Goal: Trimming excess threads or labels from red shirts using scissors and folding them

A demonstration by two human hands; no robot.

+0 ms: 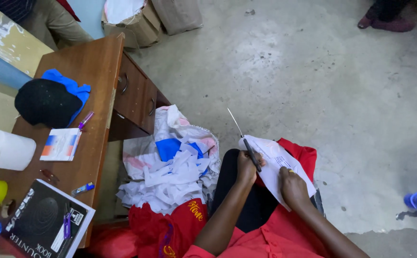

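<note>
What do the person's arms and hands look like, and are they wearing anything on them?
Both forearms are bare, with no sleeves showing on them, and there are no gloves. The left hand has nothing on it that can be seen. The right hand wears a small yellow ring on one finger. The person's clothing is red with a button.

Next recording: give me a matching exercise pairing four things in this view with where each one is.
Things:
1. scissors
2. toilet roll
3. black cap
4. pile of paper scraps

Places:
A. on the blue cloth on the desk
B. in the left hand, against the sheet of paper held by the right hand
C. in the bag on the floor beside the desk
D. at the desk's left edge, beside the small box

Pairs: 1-B, 2-D, 3-A, 4-C
</note>
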